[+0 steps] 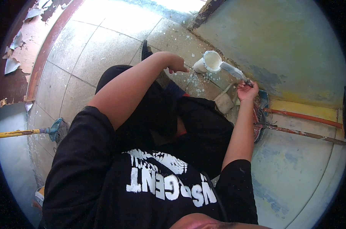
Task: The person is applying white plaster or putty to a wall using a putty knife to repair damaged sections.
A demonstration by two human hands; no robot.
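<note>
Flat tool [233, 71] | axis: diagonal | white end: forward-left, toward cup [200, 66]

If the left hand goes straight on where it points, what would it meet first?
Probably the white, cylindrical, open-topped container; depth is unclear, so the left hand might pass above or beside it.

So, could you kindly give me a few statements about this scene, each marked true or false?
1. The right hand holds a tool. True.
2. The left hand holds the white cup. False: nothing shows in that hand, and the cup stands apart from it.
3. The tiled floor is spotted with white near the cup. True.
4. The cup is empty. False: white stuff shows inside it.
5. A yellow pole shows at the picture's left. True.
</note>
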